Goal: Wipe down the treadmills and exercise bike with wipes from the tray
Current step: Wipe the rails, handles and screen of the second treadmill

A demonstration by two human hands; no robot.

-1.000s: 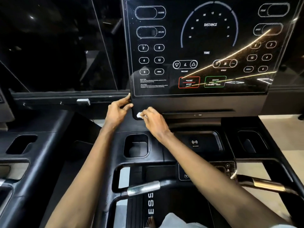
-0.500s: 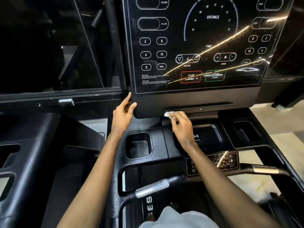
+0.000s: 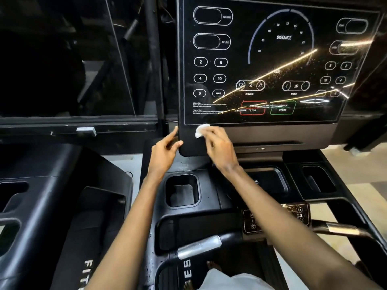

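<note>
At the front of a black treadmill [image 3: 211,197], in a dim room with a pale floor [image 3: 360,181] at the right, a flat glossy screen [image 3: 272,59] stands upright, speckled with dust and streaked by gold light reflections. Below its glass runs a matte plastic strip with a rounded left corner. There the right hand [image 3: 219,149] pinches a small crumpled white wipe [image 3: 201,130] against the strip, just under the glass edge. The left hand [image 3: 165,151] is loosely spread, thumb touching the corner's left edge. Nearer lie a square cup holder [image 3: 181,191] and a handlebar [image 3: 199,246] with a brushed metal sleeve. A second treadmill [image 3: 41,206] stands left
</note>
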